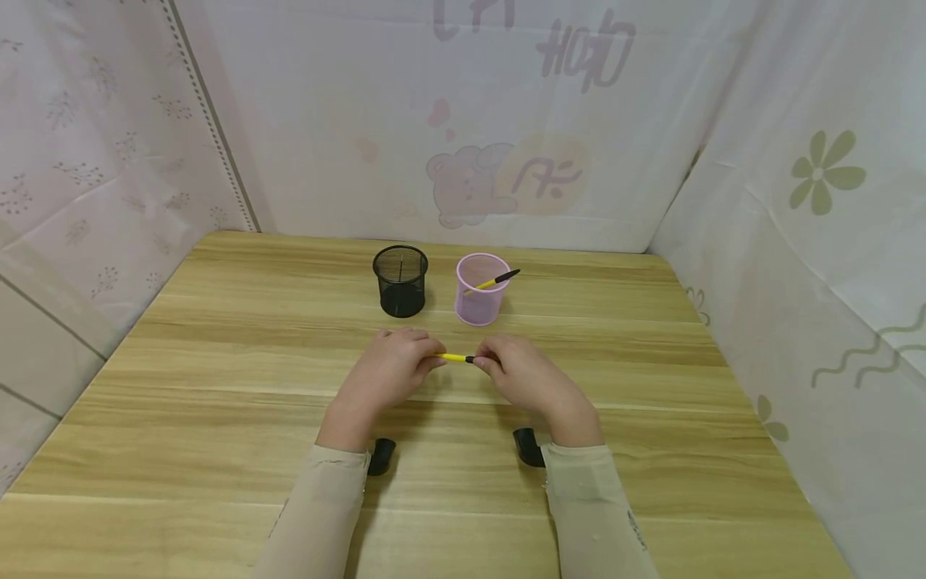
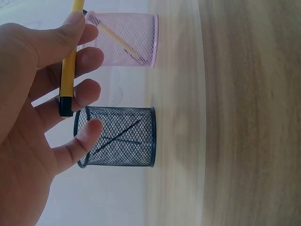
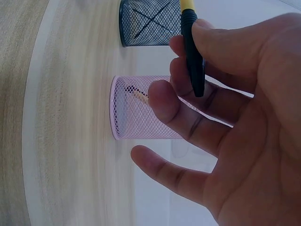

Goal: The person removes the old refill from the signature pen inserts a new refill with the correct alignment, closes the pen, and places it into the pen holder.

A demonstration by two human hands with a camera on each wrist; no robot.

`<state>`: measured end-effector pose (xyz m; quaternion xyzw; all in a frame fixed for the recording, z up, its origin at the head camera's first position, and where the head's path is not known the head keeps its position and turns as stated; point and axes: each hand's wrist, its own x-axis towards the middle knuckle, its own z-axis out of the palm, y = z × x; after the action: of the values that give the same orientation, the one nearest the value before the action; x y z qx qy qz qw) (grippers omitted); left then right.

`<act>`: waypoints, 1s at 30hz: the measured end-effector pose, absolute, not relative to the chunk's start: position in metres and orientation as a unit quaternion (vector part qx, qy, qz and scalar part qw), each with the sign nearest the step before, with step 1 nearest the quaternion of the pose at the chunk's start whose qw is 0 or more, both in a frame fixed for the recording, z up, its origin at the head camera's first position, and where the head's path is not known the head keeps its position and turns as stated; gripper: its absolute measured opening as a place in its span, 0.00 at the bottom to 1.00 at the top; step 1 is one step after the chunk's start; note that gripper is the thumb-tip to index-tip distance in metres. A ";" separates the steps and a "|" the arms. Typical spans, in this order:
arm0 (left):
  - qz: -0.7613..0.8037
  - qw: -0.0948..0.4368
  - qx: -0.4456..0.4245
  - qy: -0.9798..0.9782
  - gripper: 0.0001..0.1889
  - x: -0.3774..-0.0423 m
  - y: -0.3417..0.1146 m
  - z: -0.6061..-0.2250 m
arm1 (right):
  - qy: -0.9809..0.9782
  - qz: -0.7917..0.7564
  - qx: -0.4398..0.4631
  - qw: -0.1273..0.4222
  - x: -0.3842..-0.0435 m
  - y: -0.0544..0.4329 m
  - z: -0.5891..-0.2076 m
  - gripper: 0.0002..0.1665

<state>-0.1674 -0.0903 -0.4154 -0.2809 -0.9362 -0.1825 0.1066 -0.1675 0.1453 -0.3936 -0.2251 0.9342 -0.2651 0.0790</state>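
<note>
Between my two hands a yellow pen (image 1: 454, 357) with black ends lies level, just in front of the two mesh cups. My left hand (image 1: 396, 362) pinches its yellow barrel between thumb and fingers; the black end cap shows by the palm in the left wrist view. At the black grip end, my right hand (image 1: 522, 371) pinches the pen, and the dark tip (image 3: 198, 87) points into the palm. Behind the right hand stands a pink mesh pen cup (image 1: 481, 310) with another yellow and black pen (image 1: 495, 281) leaning in it.
A black mesh pen cup (image 1: 401, 293) stands left of the pink one on the wooden table (image 1: 217, 362). Black curved pieces (image 1: 528, 447) show beside both wrists. Printed cloth (image 1: 325, 121) hangs behind and at the sides.
</note>
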 end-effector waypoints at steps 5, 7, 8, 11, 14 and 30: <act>-0.183 0.106 -0.280 -0.936 0.08 -0.167 -0.091 -0.415 | 0.934 -0.273 -0.214 0.083 -0.167 0.145 -0.394 0.06; -0.183 0.105 -0.280 -0.937 0.08 -0.167 -0.091 -0.415 | 0.933 -0.275 -0.216 0.082 -0.167 0.145 -0.393 0.06; -0.183 0.104 -0.279 -0.937 0.08 -0.167 -0.091 -0.415 | 0.933 -0.277 -0.216 0.081 -0.167 0.145 -0.393 0.06; -0.184 0.101 -0.278 -0.937 0.08 -0.167 -0.091 -0.415 | 0.933 -0.277 -0.217 0.080 -0.166 0.145 -0.393 0.05; -0.182 0.100 -0.279 -0.938 0.08 -0.167 -0.091 -0.416 | 0.933 -0.276 -0.216 0.080 -0.166 0.145 -0.393 0.06; -0.180 0.105 -0.278 -0.938 0.07 -0.168 -0.092 -0.413 | 0.936 -0.259 -0.227 0.077 -0.168 0.144 -0.391 0.10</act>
<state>-0.1683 -0.0922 -0.4127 -0.2776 -0.9379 -0.1799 0.1047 -0.1685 0.1443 -0.3912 -0.2267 0.9358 -0.2590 0.0765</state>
